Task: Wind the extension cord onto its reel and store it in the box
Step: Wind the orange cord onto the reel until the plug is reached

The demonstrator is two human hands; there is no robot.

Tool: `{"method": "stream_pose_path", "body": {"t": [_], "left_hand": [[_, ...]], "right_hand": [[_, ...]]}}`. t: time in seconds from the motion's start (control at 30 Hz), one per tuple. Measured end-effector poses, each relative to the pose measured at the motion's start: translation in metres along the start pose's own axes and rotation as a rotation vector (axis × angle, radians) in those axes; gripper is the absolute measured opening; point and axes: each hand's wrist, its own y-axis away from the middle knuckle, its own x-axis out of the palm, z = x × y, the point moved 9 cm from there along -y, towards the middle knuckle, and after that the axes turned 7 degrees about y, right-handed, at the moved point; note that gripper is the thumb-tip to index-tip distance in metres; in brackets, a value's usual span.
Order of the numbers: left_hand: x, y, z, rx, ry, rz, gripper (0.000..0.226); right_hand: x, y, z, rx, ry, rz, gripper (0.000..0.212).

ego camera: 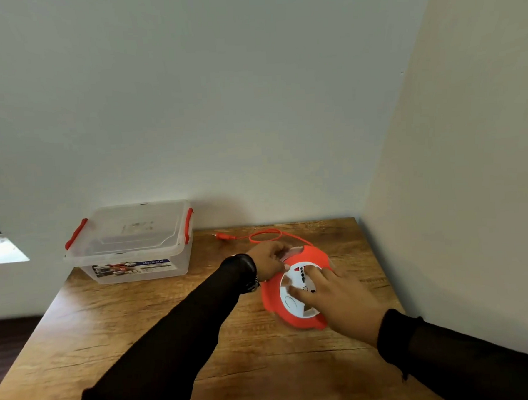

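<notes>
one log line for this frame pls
stage: winding | left hand: grips reel far edge | right hand: on white hub | cord: part still out on table | box: lid on

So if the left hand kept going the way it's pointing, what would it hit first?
Probably the reel's orange rim, which the left hand already touches; beyond that, the loose cord. Depth is unclear.
</notes>
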Motion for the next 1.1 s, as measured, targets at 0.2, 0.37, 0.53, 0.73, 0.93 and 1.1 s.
{"method": "stream_pose_path", "body": {"t": [0.2, 0.37, 0.53, 0.73, 0.93, 1.1], "left_hand": [[-0.001, -0.002, -0.014, 0.03, -0.173, 0.024, 0.042], [-0.002, -0.001, -0.012, 0.041, -0.144, -0.001, 0.042], [-0.003, 0.007, -0.008, 0.102, 0.037, -0.182, 0.043], [0.004, 0.018, 0.003, 0.162, 0.045, -0.33, 0.04], [0.008, 0.029, 0.014, 0.159, 0.192, -0.405, 0.032], [0.009, 0.033, 0.022, 0.131, 0.259, -0.476, 0.039]], "right_hand": [[0.024, -0.002, 0.001, 0.192, 0.041, 0.13, 0.081], [0.021, -0.006, -0.009, 0.19, -0.063, 0.09, 0.064], [0.018, -0.008, -0.026, 0.19, -0.028, 0.045, 0.063], [0.025, 0.002, -0.029, 0.28, -0.077, 0.033, 0.063], [0.028, 0.005, -0.031, 0.388, -0.188, 0.013, 0.059], [0.026, 0.009, -0.032, 0.453, -0.283, -0.035, 0.055]]}}
